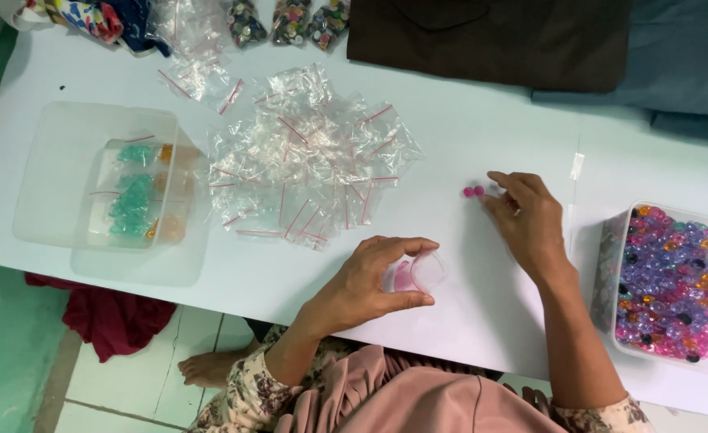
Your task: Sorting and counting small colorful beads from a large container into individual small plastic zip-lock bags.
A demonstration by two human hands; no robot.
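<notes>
Head view: left hand (370, 281) half hides small bag (415, 273); contents unclear.

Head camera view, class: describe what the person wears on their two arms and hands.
Both hands, left and right, are bare, with no gloves or rings visible. The forearms are uncovered; floral-patterned sleeves in cream and brown start near the elbows, beside a dusty pink cloth.

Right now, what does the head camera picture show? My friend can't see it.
A person's left hand holds a small clear bag open while the right hand fingers touch two pink beads on a white table. A tub of colourful beads sits at the right, and a heap of empty bags and a clear box at the left.
</notes>
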